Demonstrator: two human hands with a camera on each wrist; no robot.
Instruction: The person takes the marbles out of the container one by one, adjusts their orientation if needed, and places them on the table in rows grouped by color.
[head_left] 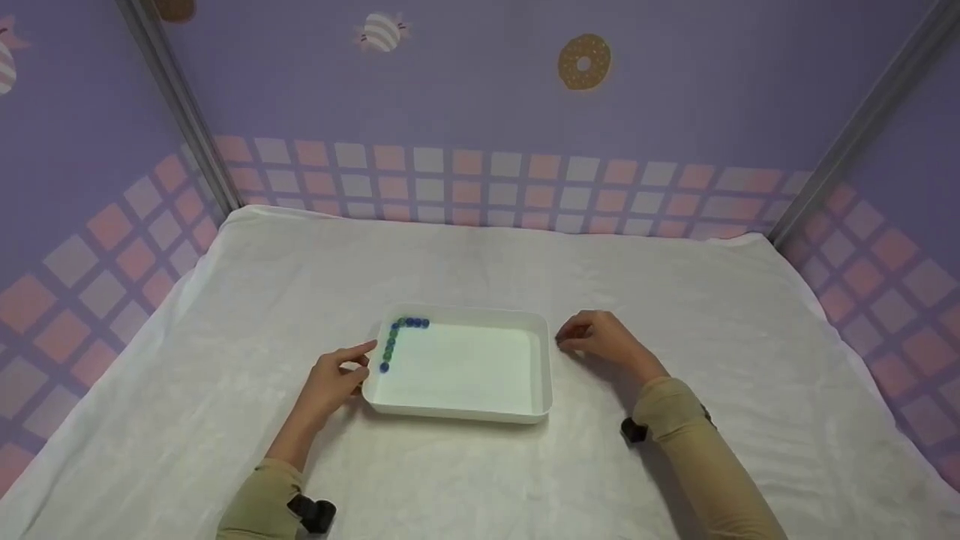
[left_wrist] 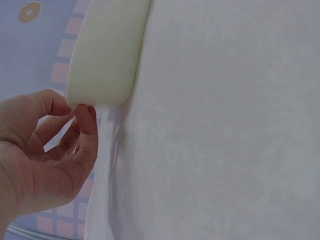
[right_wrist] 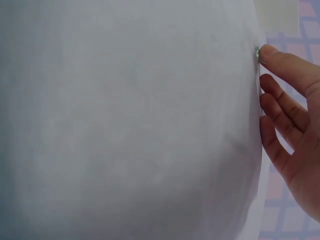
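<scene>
A shallow white tray (head_left: 465, 375) lies on the cloth. Inside it, small round blue and green glass beads (head_left: 390, 345) form an L along the left wall and the far left corner. My left hand (head_left: 334, 379) holds the tray's left end, thumb and forefinger at its wall; in the left wrist view this hand (left_wrist: 55, 145) meets the tray's outer wall (left_wrist: 105, 55). To the right of the tray, my right hand (head_left: 604, 337) is low over the cloth. Its thumb and fingertips pinch a small greenish glass bead (right_wrist: 257, 52), partly hidden by the thumb.
White cloth (head_left: 465, 480) covers the table. Purple panels (head_left: 480, 97) with pink and white checks stand behind it and on both sides, joined by grey posts (head_left: 176, 105). Black devices (head_left: 313, 514) are worn at both wrists.
</scene>
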